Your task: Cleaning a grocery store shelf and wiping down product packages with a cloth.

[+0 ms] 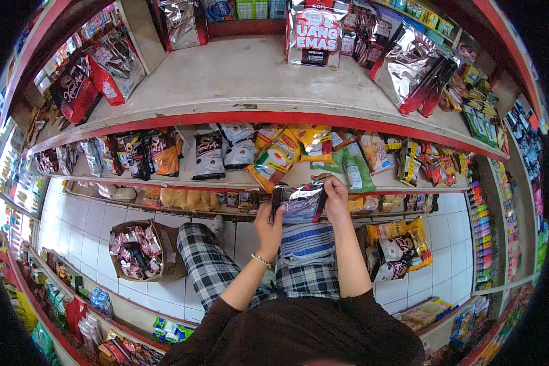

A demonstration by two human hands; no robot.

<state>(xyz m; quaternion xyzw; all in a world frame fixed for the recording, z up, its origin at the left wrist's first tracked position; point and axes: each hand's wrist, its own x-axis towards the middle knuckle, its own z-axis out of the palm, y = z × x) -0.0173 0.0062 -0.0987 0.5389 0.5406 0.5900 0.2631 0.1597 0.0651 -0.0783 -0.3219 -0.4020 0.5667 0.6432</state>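
Note:
Between my two hands is a dark, shiny Kapal Api coffee pack (300, 205), held above my lap. My left hand (269, 225) grips its left side, thumb on the front. At the upper right corner, my right hand (336, 197) pinches the pack's edge. Below the pack, a folded blue-and-white striped cloth (307, 243) lies on my thigh. Just beyond the hands, the middle shelf (293, 176) bears a yellow cappuccino pouch (277, 155), a white-and-black Kapal Api pouch (209, 155) and a green pouch (357, 167).
An open cardboard box (164, 238) of small pink-and-dark packets stands on the white tile floor (137, 212) at left. Several coffee pouches (395, 251) sit at my right. The upper shelf (219, 75) holds a Uang Emas coffee bag (315, 36) and silver-and-red bags (416, 68).

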